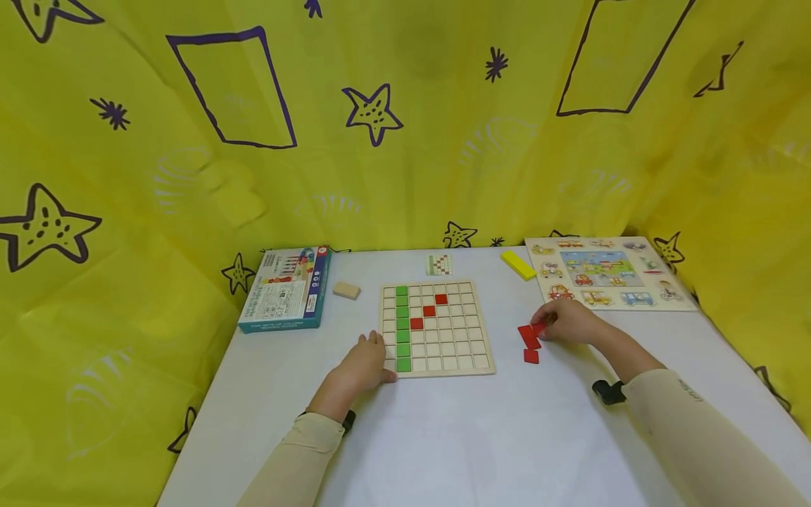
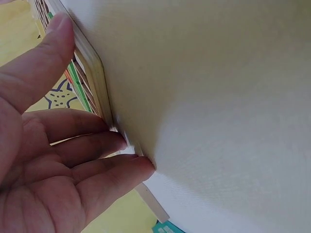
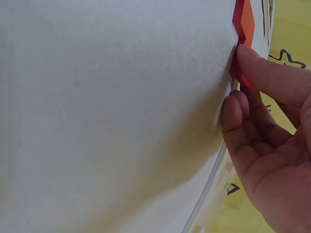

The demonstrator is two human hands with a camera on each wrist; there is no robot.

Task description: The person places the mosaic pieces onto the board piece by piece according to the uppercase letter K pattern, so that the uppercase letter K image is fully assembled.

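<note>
A square wooden grid board (image 1: 450,372) lies on the table with a column of green tiles (image 1: 403,335) near its left side and a diagonal of three red tiles (image 1: 429,310). My left hand (image 1: 363,362) rests at the board's near left corner, thumb along the front edge and fairly straight fingers against the left edge. To the right of the board, my right hand (image 1: 571,322) pinches a red tile (image 3: 238,68) at the side of a small group of loose red tiles (image 1: 531,356). In the right wrist view the thumb lies on that tile.
Behind the board lies a small pattern card (image 1: 439,265). A wooden block (image 1: 346,290) and a teal-edged box (image 1: 285,289) are at the left. Yellow pieces (image 1: 518,265) and a vehicle picture puzzle (image 1: 608,274) lie at the back right. Yellow cloth (image 1: 405,183) hangs behind the table.
</note>
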